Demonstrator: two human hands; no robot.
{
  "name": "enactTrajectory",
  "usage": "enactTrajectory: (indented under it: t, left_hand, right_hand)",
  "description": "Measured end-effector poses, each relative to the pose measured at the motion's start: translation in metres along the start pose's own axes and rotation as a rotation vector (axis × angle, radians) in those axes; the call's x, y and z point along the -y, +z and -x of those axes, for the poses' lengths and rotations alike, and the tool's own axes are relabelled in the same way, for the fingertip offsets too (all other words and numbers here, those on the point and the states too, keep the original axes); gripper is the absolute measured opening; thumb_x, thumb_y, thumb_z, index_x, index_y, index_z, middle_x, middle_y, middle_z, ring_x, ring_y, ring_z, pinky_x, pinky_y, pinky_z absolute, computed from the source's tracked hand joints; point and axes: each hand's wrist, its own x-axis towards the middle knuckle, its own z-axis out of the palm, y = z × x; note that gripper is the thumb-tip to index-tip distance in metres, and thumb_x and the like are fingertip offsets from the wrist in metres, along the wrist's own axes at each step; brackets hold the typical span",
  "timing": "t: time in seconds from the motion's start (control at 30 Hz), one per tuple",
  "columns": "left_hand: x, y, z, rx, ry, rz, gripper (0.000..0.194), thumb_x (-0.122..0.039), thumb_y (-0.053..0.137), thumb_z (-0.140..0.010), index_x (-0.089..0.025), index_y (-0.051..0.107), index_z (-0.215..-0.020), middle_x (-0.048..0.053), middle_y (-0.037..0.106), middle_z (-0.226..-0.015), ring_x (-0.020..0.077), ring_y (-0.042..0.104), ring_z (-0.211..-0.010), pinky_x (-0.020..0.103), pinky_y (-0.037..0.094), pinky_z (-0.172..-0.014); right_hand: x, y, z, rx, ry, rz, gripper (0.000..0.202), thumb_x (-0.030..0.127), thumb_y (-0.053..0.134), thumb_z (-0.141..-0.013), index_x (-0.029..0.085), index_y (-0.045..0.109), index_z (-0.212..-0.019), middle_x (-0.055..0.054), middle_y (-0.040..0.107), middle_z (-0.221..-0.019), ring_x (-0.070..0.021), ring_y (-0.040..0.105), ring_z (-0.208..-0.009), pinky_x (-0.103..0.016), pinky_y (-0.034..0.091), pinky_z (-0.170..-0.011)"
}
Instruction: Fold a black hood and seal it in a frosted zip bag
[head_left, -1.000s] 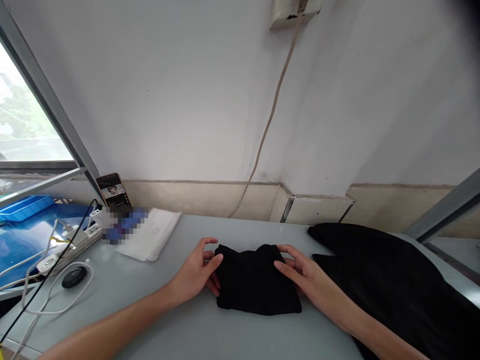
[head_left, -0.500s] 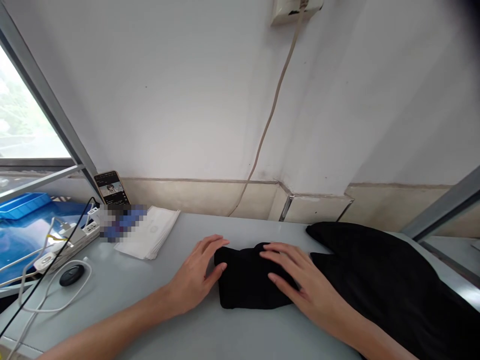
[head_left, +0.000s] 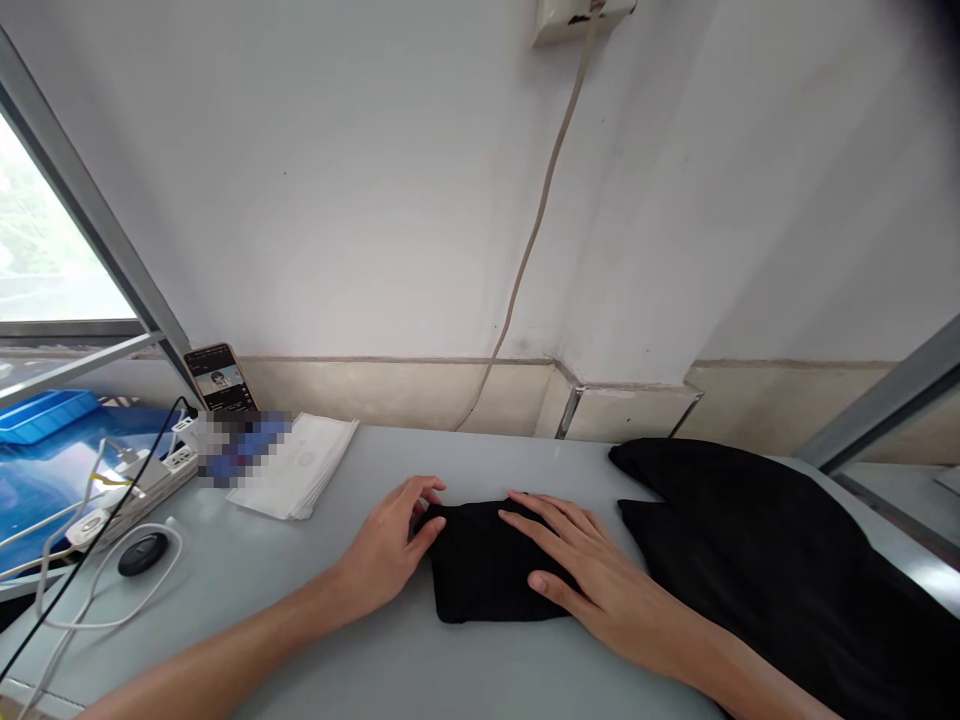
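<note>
Your left hand (head_left: pixel 397 540) pinches the cloth (head_left: pixel 480 575). Your right hand (head_left: pixel 589 575) lies open on it, near the black fabric (head_left: pixel 772 560).

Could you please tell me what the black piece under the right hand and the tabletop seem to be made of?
The black piece looks like matte fabric, judging by its soft, uneven edge and lack of shine; the fibre is unclear. The grey tabletop looks smooth with a faint sheen, perhaps laminate or painted metal.
</note>
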Motion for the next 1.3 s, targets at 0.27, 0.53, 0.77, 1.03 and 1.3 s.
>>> enactTrajectory:
  t: [0.27, 0.53, 0.77, 1.03, 1.3]
  left_hand:
    - [-0.013, -0.001, 0.005, -0.084, 0.361, -0.123, 0.036, -0.014, 0.035, -0.110, -0.027, 0.055, -0.137, 0.008, 0.057, -0.151, 0.0222, 0.055, -0.140, 0.042, 0.050, -0.116]
    - [-0.004, 0.002, 0.013, 0.322, 0.400, -0.448, 0.066, -0.030, 0.046, -0.112, -0.017, 0.019, -0.171, 0.015, 0.022, -0.177, 0.0331, 0.020, -0.164, 0.055, 0.025, -0.134]
    - [-0.013, -0.001, 0.011, 0.338, 0.465, -0.436, 0.060, -0.029, 0.038, -0.115, -0.015, 0.022, -0.171, 0.013, 0.025, -0.176, 0.0261, 0.021, -0.164, 0.050, 0.023, -0.136]
    - [-0.002, 0.010, 0.011, 0.182, 0.343, -0.460, 0.059, -0.031, 0.041, -0.114, -0.013, 0.029, -0.168, 0.015, 0.022, -0.176, 0.0304, 0.018, -0.164, 0.056, 0.026, -0.134]
    - [-0.015, 0.006, 0.014, 0.255, 0.268, -0.332, 0.045, -0.040, 0.038, -0.116, -0.021, 0.053, -0.153, 0.007, 0.047, -0.167, 0.0262, 0.037, -0.159, 0.049, 0.036, -0.131]
  right_hand:
    - [-0.004, 0.006, -0.003, -0.024, -0.103, 0.086, 0.066, 0.053, 0.046, -0.111, 0.040, 0.023, -0.171, -0.001, 0.032, -0.177, -0.0317, 0.021, -0.165, -0.061, 0.030, -0.131]
    - [0.002, 0.006, -0.006, -0.007, -0.170, 0.132, 0.068, 0.046, 0.043, -0.113, 0.035, 0.013, -0.173, -0.001, 0.028, -0.177, -0.0282, 0.021, -0.164, -0.057, 0.021, -0.135]
    - [0.000, 0.009, -0.005, -0.034, -0.141, 0.109, 0.066, 0.043, 0.041, -0.114, 0.033, 0.012, -0.173, -0.002, 0.025, -0.178, -0.0280, 0.019, -0.165, -0.057, 0.018, -0.135]
    - [0.008, 0.003, -0.004, 0.061, -0.063, 0.082, 0.066, 0.053, 0.037, -0.113, 0.031, 0.018, -0.172, -0.001, 0.027, -0.177, -0.0291, 0.016, -0.165, -0.062, 0.012, -0.135]
    - [0.009, 0.005, -0.004, -0.015, 0.003, 0.120, 0.060, 0.055, 0.035, -0.113, 0.031, 0.038, -0.168, -0.002, 0.048, -0.169, -0.0333, 0.032, -0.162, -0.066, 0.027, -0.132]
